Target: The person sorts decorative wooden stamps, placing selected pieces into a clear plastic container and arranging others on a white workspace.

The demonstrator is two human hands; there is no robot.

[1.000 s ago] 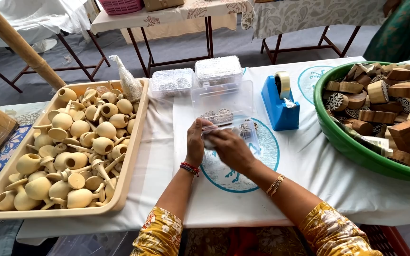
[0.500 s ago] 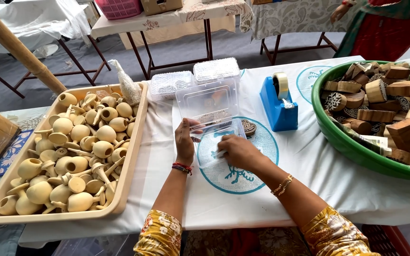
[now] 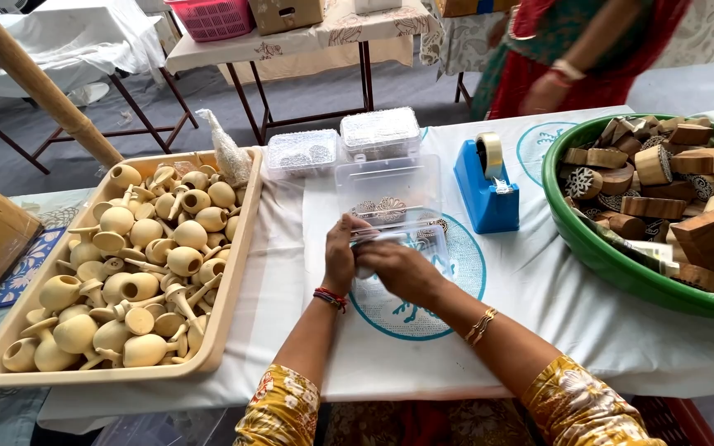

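At the table's middle, the left hand (image 3: 340, 258) and right hand (image 3: 398, 268) both gripped a clear plastic box (image 3: 398, 235), its lid raised. Just left sat a tray (image 3: 233, 272) of wooden knobs (image 3: 138, 264); behind, a blue tape dispenser (image 3: 485, 186).

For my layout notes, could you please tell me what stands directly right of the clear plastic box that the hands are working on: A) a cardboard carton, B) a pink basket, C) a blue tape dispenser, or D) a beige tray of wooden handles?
C: the blue tape dispenser stands on the white cloth just right of the clear plastic box held by both hands.
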